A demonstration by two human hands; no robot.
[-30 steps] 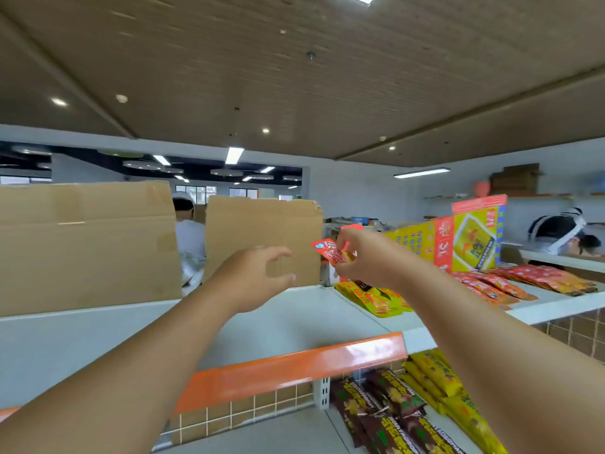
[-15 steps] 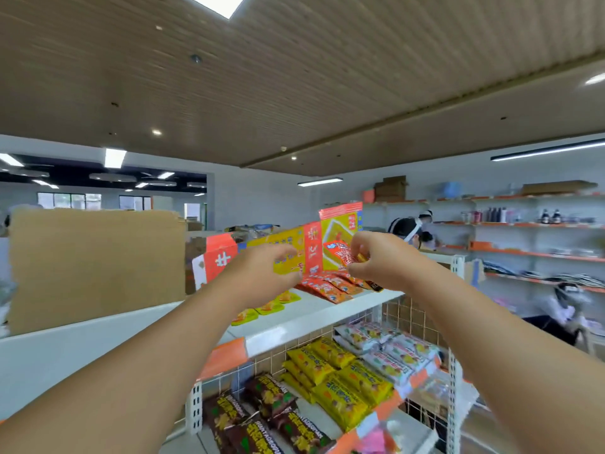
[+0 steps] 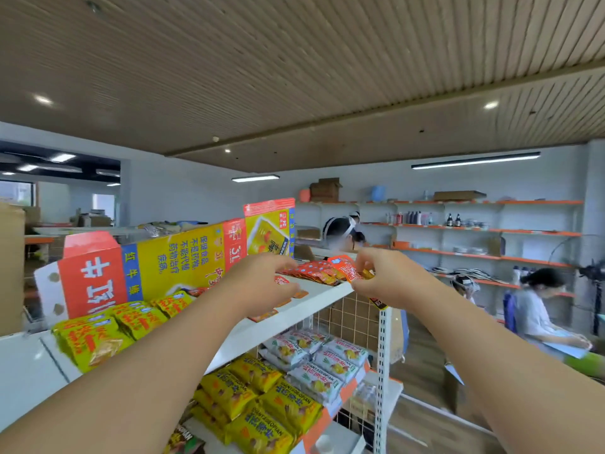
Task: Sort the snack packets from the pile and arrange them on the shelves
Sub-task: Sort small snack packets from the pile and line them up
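Note:
My right hand (image 3: 389, 279) pinches a small red snack packet (image 3: 344, 267) over the right end of the white top shelf (image 3: 314, 298), beside a row of red packets (image 3: 316, 271). A dark packet edge (image 3: 378, 303) hangs below that hand. My left hand (image 3: 262, 285) reaches over the shelf with curled fingers on small red and orange packets (image 3: 284, 280); I cannot tell whether it grips one. Yellow packets (image 3: 98, 335) lie at the shelf's left end.
A flattened yellow and red carton (image 3: 157, 260) stands along the back of the top shelf. Lower shelves hold yellow packets (image 3: 262, 404) and white packets (image 3: 327, 358). People sit at the right near wall shelves (image 3: 474, 231). A cardboard box (image 3: 9, 270) stands at far left.
My view has swung right along the shelf. Both hands have moved to the red packet row at the shelf's right end, the right hand still pinching the red packet.

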